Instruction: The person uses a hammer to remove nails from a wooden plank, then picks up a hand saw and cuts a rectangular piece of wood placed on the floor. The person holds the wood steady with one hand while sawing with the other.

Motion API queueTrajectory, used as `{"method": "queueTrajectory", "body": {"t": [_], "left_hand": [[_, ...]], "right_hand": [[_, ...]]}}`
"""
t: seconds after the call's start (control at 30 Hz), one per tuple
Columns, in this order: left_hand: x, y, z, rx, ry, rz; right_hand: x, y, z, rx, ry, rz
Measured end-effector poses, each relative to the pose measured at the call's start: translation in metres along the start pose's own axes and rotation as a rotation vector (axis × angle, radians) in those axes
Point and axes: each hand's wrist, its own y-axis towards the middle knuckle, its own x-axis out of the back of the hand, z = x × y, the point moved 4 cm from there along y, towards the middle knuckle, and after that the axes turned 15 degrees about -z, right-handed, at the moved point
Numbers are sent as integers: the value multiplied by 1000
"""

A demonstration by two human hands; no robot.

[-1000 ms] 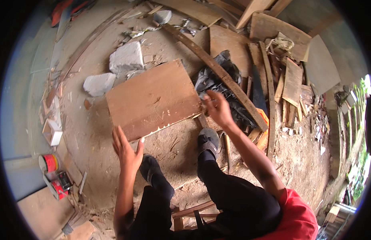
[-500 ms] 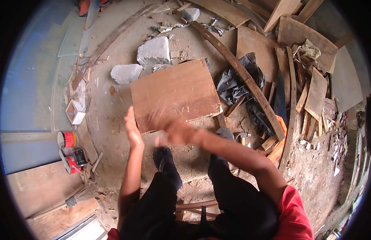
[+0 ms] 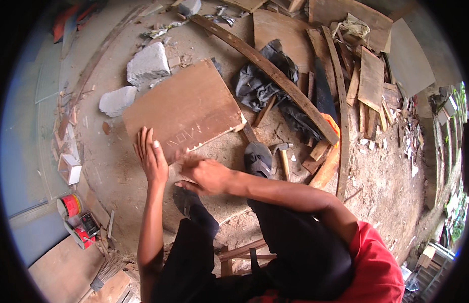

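A reddish-brown wooden panel [image 3: 181, 103], like the top of a low box, lies tilted on the ground in front of my feet. Faint scratch marks and a chipped, pale strip run along its near edge. My left hand [image 3: 152, 157] is open, its fingers stretched over the panel's near left corner. Just beside it, at the near edge, is my right hand [image 3: 204, 174], with the thumb pointing left. Its fingers are smeared by motion, so their closing and any contact with the panel are unclear. No object shows in either hand.
Two pale rubble blocks [image 3: 148, 63] sit beyond the panel. A long plank [image 3: 265, 70] crosses crumpled black plastic [image 3: 262, 76] on the right, near a wood pile [image 3: 371, 81]. A hammer [image 3: 284, 160] lies by my right shoe. Red cans [image 3: 71, 206] stand left.
My left hand has moved from beside the panel's corner onto its top. My right hand has drawn back from over the panel to its near edge. The whole view has shifted.
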Motion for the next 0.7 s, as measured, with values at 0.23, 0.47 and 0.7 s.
{"method": "queueTrajectory", "body": {"t": [0.23, 0.47, 0.7], "left_hand": [[-8, 10, -13, -34, 65, 69], [-7, 13, -22, -88, 164, 40], [-9, 11, -24, -127, 158, -1]], "right_hand": [[125, -85, -166, -961, -270, -536], [21, -140, -207, -939, -541, -38], [81, -138, -178, -1073, -297, -226]]}}
